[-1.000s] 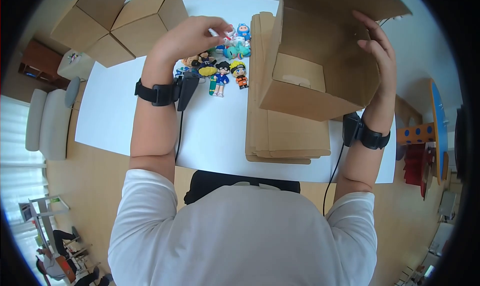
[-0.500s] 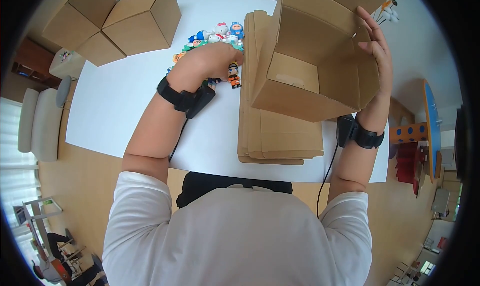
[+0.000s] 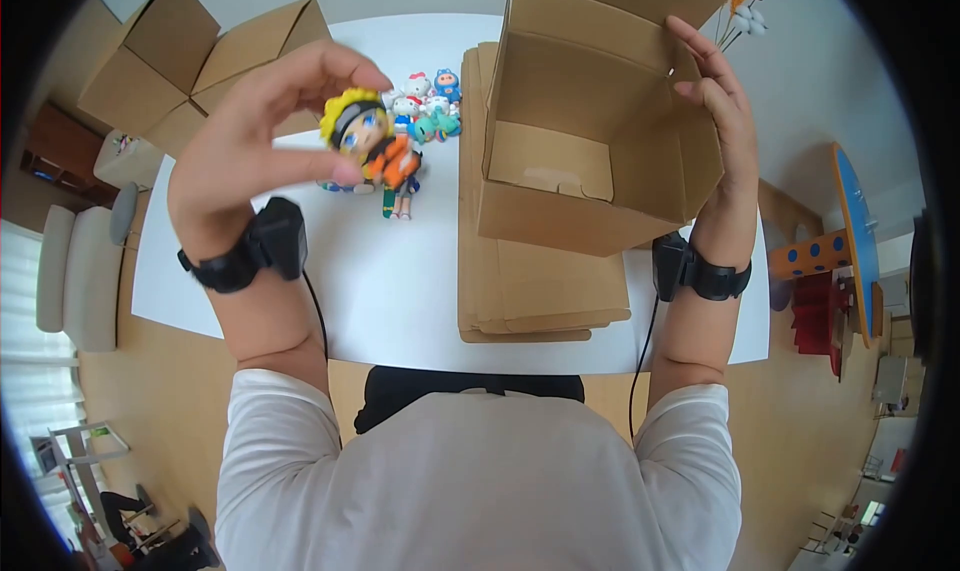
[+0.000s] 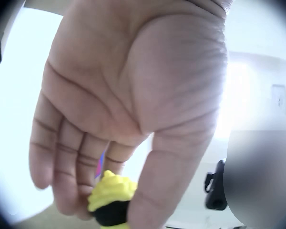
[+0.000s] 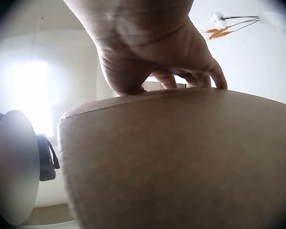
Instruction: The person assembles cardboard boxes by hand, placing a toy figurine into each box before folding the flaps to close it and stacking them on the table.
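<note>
In the head view my left hand [image 3: 235, 146] is raised over the left of the table, pinching a yellow-haired figurine [image 3: 365, 136] in orange clothes between thumb and fingers. The left wrist view shows the figurine's yellow hair [image 4: 112, 188] and dark headband at the fingertips. Beyond it lie several small toy figures [image 3: 435, 126], partly covered by the hand. An open cardboard box [image 3: 570, 226] stands tilted toward me on the right, with only cardboard visible inside. My right hand [image 3: 725, 121] grips its right wall, fingers hooked over the rim [image 5: 181, 90].
Flattened cardboard sheets [image 3: 540, 296] are stacked under and in front of the box. More open cardboard boxes [image 3: 155, 81] stand at the back left. The white table [image 3: 390, 311] ends close to my body. Wrist-camera cables [image 3: 318, 316] hang over its front edge.
My left hand has reached down to the toy figures, taken hold of the yellow-haired figurine and lifted it up and to the left. The right hand keeps its grip on the box.
</note>
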A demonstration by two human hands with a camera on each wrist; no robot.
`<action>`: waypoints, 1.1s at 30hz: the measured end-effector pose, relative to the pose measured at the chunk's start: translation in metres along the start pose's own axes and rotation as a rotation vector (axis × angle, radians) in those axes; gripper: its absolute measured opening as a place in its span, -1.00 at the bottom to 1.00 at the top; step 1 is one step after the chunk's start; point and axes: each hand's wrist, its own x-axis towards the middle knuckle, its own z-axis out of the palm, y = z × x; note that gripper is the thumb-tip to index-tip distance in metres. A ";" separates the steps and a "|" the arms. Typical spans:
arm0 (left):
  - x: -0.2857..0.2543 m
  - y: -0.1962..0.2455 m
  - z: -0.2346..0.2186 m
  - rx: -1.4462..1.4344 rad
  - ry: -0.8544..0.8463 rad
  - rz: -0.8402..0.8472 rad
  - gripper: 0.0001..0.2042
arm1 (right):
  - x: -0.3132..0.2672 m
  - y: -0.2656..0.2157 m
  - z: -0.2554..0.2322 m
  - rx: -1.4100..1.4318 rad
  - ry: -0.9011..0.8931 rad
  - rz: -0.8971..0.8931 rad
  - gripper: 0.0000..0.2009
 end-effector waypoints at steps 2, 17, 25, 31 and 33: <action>-0.004 0.015 0.002 -0.127 -0.053 0.211 -0.41 | -0.001 -0.006 0.006 -0.029 0.016 0.003 -0.41; 0.113 0.049 0.127 1.045 -0.241 0.139 -0.57 | 0.007 0.011 -0.006 0.148 -0.119 -0.099 -0.47; 0.085 0.056 0.097 0.447 0.496 0.530 -0.67 | 0.010 0.017 -0.006 0.191 -0.124 -0.072 -0.49; 0.111 -0.043 0.078 -0.369 0.999 0.345 -0.72 | 0.014 0.024 0.000 0.265 -0.123 -0.097 -0.54; 0.113 -0.065 0.080 -0.693 0.881 0.230 -0.58 | 0.015 0.025 0.006 0.292 -0.089 -0.104 -0.59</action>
